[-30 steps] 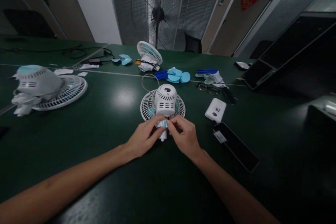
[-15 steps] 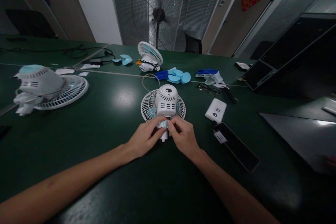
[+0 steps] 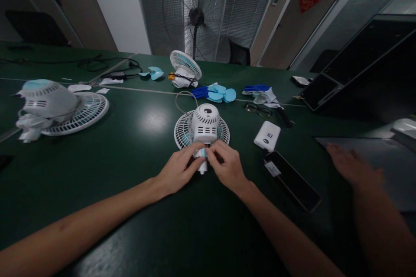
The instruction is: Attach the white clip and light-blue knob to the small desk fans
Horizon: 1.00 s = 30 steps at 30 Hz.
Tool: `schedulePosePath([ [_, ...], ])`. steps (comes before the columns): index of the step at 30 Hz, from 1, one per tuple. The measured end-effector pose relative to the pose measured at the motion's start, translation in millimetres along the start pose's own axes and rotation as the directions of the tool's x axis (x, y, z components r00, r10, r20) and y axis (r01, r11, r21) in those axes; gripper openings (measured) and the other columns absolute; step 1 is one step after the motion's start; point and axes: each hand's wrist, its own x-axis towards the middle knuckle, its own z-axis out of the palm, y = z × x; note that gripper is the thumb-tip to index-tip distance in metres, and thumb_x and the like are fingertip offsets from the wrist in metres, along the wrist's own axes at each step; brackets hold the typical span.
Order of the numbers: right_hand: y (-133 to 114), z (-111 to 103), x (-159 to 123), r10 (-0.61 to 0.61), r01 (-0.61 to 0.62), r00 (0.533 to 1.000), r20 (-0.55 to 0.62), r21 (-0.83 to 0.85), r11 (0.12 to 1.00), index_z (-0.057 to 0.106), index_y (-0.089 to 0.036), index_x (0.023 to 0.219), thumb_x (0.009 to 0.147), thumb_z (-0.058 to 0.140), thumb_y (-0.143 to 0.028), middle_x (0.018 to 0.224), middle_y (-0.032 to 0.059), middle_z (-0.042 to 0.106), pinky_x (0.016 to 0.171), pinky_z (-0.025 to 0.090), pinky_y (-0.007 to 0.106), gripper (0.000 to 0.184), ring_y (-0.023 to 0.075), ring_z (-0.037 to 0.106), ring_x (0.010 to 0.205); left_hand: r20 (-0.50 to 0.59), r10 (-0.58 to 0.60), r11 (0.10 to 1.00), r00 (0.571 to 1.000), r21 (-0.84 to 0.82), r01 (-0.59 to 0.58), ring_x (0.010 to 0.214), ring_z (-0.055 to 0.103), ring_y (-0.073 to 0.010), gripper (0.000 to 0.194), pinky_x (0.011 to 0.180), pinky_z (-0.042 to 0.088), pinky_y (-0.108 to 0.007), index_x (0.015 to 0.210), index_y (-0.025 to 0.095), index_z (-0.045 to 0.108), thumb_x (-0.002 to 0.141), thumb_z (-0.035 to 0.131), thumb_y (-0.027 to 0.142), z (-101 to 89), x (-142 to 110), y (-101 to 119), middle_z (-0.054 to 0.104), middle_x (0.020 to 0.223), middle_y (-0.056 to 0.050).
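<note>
A small white fan [image 3: 206, 120] lies grille-down on the dark green table in front of me, its vented motor housing upward. Its white clip base with a pale blue part [image 3: 203, 152] points toward me. My left hand [image 3: 180, 166] pinches that base from the left. On the other side, my right hand [image 3: 225, 164] has thumb and fingers closed on the pale blue part. My fingers partly cover the base, so the exact contact is hidden.
Another fan [image 3: 53, 101] lies at left, and a third fan [image 3: 185, 69] stands at the back. Blue fan blades [image 3: 221, 94], gloves [image 3: 260, 94], glasses [image 3: 258, 110], a white power bank [image 3: 267, 136] and a phone [image 3: 292, 181] lie around. Another person's hand [image 3: 354, 166] reaches over a grey panel at right.
Another person's hand and forearm have come in from the right over the grey panel, which has shifted. My own hands and the fan have barely moved.
</note>
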Motion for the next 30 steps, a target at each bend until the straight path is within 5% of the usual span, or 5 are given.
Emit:
schedulePosePath([
  [4, 3, -9, -3, -0.037, 0.035, 0.998, 0.042, 0.045, 0.998, 0.066, -0.021, 0.102, 0.101, 0.061, -0.027, 0.089, 0.0021, 0.064, 0.066, 0.05, 0.028, 0.008, 0.0149, 0.062, 0.075, -0.012, 0.001, 1.0, 1.0, -0.005, -0.001, 0.095, 0.069, -0.0218, 0.035, 0.093, 0.056, -0.039, 0.139, 0.02, 0.055, 0.109, 0.05, 0.036, -0.3, -1, -1, 0.072, 0.117, -0.009],
  [8, 14, -21, -3, -0.12, 0.115, 0.982, 0.147, 0.041, 0.992, 0.063, -0.027, 0.13, 0.102, 0.062, -0.027, 0.113, 0.0053, 0.068, 0.07, 0.056, 0.029, 0.028, 0.0168, 0.067, 0.089, -0.009, 0.015, 1.0, 1.0, -0.019, -0.015, 0.095, 0.07, -0.0222, 0.035, 0.093, 0.056, -0.039, 0.14, 0.021, 0.055, 0.109, 0.049, 0.036, -1.1, -1, -1, 0.072, 0.114, -0.008],
  [16, -2, -1, -2, 0.04, -0.041, 0.999, 0.011, 0.048, 0.998, 0.06, -0.021, 0.081, 0.104, 0.057, -0.028, 0.079, 0.0, 0.059, 0.063, 0.047, 0.028, 0.024, 0.0136, 0.058, 0.069, -0.012, -0.006, 1.0, 1.0, -0.024, 0.006, 0.096, 0.069, -0.0215, 0.033, 0.095, 0.055, -0.038, 0.136, 0.02, 0.056, 0.109, 0.05, 0.036, 0.3, 0, 0, 0.071, 0.117, -0.008],
  [22, 13, -14, -6, -0.098, 0.084, 0.986, 0.138, 0.107, 0.991, 0.062, -0.027, 0.133, 0.103, 0.059, -0.026, 0.109, 0.0051, 0.068, 0.069, 0.056, 0.029, 0.029, 0.0161, 0.066, 0.086, -0.001, -0.001, 0.998, 1.0, -0.069, 0.001, 0.09, 0.07, -0.021, 0.034, 0.087, 0.057, -0.035, 0.137, 0.02, 0.057, 0.108, 0.05, 0.036, -2.0, 0, -3, 0.073, 0.107, -0.006],
  [30, -2, 0, -3, 0.05, -0.05, 0.999, 0.001, 0.053, 0.997, 0.06, -0.021, 0.079, 0.104, 0.059, -0.029, 0.078, -0.0004, 0.059, 0.063, 0.048, 0.029, 0.027, 0.0132, 0.058, 0.068, -0.004, -0.018, 0.998, 1.0, -0.066, 0.017, 0.094, 0.069, -0.021, 0.032, 0.09, 0.057, -0.036, 0.134, 0.019, 0.057, 0.109, 0.05, 0.036, -0.7, 0, -3, 0.072, 0.116, -0.008],
])
